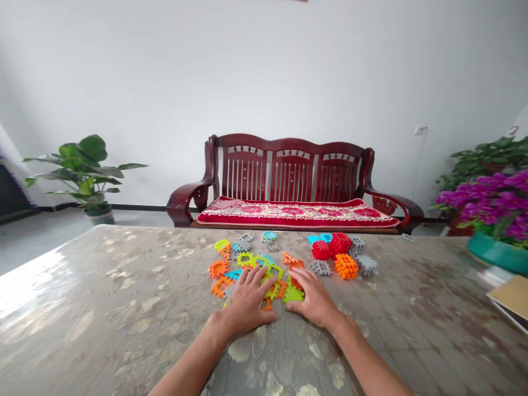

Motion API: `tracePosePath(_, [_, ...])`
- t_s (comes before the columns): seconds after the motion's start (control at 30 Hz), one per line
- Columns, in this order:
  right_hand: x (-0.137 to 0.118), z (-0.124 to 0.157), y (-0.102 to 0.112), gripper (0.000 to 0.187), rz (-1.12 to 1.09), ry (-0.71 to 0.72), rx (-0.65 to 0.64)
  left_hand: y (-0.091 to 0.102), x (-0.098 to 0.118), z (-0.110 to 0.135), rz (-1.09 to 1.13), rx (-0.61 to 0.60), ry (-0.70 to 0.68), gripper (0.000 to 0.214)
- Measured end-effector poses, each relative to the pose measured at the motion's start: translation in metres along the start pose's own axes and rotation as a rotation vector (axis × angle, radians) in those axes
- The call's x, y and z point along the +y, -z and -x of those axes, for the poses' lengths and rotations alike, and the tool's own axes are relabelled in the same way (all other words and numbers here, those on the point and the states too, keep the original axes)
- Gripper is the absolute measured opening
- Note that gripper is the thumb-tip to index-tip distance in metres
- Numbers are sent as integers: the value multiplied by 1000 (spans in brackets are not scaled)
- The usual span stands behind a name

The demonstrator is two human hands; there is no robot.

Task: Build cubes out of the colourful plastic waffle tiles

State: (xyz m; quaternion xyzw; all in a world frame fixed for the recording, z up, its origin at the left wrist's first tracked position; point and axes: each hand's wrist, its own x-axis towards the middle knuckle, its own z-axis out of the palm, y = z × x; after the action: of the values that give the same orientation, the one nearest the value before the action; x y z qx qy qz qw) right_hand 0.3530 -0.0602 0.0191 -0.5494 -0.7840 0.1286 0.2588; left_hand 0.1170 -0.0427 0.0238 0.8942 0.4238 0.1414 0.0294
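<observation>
Flat plastic interlocking pieces with notched edges lie in a loose heap on the table [157,330]. My left hand [249,300] rests over the near left part of the heap, fingers spread, hiding some pieces. Beside the heap's right edge, my right hand [315,297] has its fingers apart, touching or just over a lime green piece [293,295]. An orange square piece [218,269] and a lime green frame piece [246,258] lie beyond my left hand. Farther back are a round blue piece [269,235] and several grey pieces [245,246].
To the right stand stacked pieces: red stacks [340,242], an orange stack [346,266] and grey stacks [366,264]. Purple flowers in a teal pot [495,253] and a brown cardboard-like item [511,297] sit at the right edge. A wooden bench [292,165] stands behind the table.
</observation>
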Motion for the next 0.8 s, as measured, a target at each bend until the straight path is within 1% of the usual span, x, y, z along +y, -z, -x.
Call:
tracePosePath(0.1, [-2, -4, -4, 74, 17, 11, 26, -5, -5, 0, -23, 38, 40, 71])
tracePosePath(0.23, [-3, -6, -7, 68, 59, 37, 56, -6, -16, -1, -65, 102, 81, 55])
tracePosePath(0.33, [-4, -5, -8, 62, 112, 61, 81, -2, -21, -2, -82, 123, 117, 48])
tracePosePath(0.43, [-5, -3, -8, 53, 161, 99, 121, 4, -26, -2, -88, 173, 195, 44])
tracePosePath(0.53, [-9, -1, -7, 45, 182, 132, 157, 12, -36, -2, -84, 228, 279, 41])
tracePosePath(0.57, [-10, -1, -6, 42, 182, 141, 161, 16, -41, -1, -82, 243, 318, 40])
tracePosePath(0.63, [-16, -1, -6, 39, 178, 148, 160, 24, -53, 2, -76, 272, 439, 39])
tracePosePath(0.7, [-23, -3, -7, 39, 173, 146, 142, 31, -69, 9, -75, 311, 607, 39])
tracePosePath(0.8, [-38, -7, -11, 40, 181, 136, 94, 36, -94, 24, -84, 363, 811, 44])
